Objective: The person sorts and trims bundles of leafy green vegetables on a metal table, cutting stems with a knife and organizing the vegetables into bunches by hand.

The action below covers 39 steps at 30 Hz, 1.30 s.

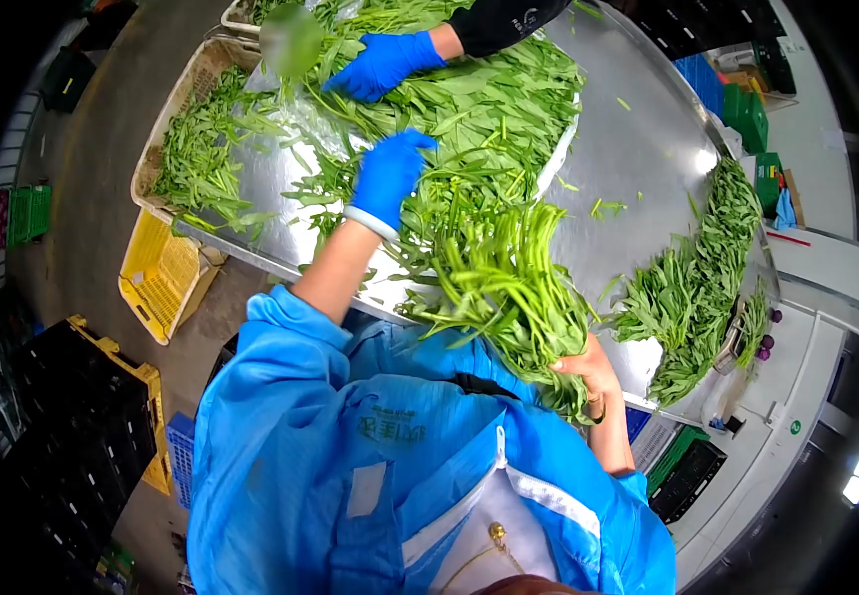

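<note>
"Beige crate [169, 117]: contents?"
"Loose greens [201, 159]; more on table [633, 129]. Right hand [591, 371]: gripping bunch [514, 288] at near edge. Left hand [387, 180]: over greens, grip unclear."

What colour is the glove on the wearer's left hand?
The glove is blue; it shows best in the head view, the only one.

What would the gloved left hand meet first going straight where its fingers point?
The left hand would likely meet the pile of leafy greens first, though its height above them is unclear.
</note>
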### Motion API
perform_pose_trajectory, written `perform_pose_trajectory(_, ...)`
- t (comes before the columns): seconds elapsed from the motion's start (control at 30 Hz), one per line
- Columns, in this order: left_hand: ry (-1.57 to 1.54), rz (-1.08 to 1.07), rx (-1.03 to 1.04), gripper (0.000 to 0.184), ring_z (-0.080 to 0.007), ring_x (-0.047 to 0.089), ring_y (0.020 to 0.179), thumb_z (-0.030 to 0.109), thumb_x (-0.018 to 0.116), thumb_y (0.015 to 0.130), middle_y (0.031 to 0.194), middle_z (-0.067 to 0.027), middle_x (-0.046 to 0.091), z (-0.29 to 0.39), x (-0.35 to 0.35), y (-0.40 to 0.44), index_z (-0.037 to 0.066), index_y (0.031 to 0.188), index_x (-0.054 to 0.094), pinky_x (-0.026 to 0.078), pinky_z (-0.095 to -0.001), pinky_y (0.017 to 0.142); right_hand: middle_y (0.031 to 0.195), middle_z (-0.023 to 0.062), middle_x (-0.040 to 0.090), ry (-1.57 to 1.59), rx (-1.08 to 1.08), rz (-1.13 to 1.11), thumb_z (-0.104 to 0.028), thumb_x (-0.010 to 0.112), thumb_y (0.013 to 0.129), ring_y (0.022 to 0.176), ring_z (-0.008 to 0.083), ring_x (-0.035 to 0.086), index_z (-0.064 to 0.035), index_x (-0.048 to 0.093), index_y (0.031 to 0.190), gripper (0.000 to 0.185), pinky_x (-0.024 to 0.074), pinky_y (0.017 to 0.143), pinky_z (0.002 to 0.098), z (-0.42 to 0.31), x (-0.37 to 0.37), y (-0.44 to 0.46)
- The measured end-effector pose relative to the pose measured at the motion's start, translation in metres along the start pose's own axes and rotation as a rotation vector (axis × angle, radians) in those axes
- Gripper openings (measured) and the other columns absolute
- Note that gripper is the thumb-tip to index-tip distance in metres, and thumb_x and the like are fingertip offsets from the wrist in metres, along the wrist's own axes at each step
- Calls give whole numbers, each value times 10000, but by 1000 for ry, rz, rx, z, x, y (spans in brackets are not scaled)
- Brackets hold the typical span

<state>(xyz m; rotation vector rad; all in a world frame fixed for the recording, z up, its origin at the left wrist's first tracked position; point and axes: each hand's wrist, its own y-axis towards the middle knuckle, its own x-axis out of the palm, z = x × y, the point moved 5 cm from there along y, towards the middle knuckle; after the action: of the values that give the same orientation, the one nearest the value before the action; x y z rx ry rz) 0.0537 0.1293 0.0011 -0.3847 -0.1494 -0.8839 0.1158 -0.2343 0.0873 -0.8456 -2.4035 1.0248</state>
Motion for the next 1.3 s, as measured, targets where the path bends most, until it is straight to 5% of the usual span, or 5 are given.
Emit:
perform_pose_trajectory(0.37, 699, -424, 143, 470, -123, 514, 482, 394, 787, 717, 540, -25, 509, 25, 85, -106, 72, 1029, 645, 421, -288, 483, 1082, 77, 640, 38, 5, 162, -97, 765, 655, 960, 185, 606, 10, 542, 1219, 616, 458, 887, 312, -9, 7, 5)
perform_pose_trajectory(0.8, 453, 199, 311, 182, -207, 619, 636, 206, 656, 857, 753, -130, 657, 14, -13, -41, 36, 919, 676, 481, -308, 597, 1190, 108, 590, 142, 67, 157, -64, 727, 652, 1062, 217, 574, 8, 458, 1309, 714, 426, 950, 323, 14, -5, -3)
perform_pose_trajectory(0.93, 303, -124, 216, 177, -67, 591, 701, 141, 703, 822, 767, -37, 669, 6, 34, -62, 7, 935, 677, 476, -235, 636, 1205, 118, 582, 217, 54, 153, -52, 718, 645, 1076, 229, 574, 16, 436, 1323, 737, 432, 957, 342, 8, 4, -6)
perform_pose_trajectory(1.07, 1117, -577, 241, 318, -283, 627, 634, 352, 717, 767, 736, -141, 652, 9, 89, -80, 62, 890, 679, 497, -369, 591, 1163, 109, 605, 166, 63, 134, -59, 739, 632, 1060, 220, 578, 25, 463, 1296, 724, 439, 943, 344, 0, 12, -5)
perform_pose_trajectory(1.3, 744, 80, 422, 181, -275, 653, 740, 208, 620, 864, 844, -137, 670, 15, 33, -52, 42, 905, 677, 497, -370, 655, 1188, 103, 587, 115, 31, 143, -64, 722, 641, 1068, 229, 568, 3, 447, 1314, 730, 447, 934, 346, 12, -1, -7)
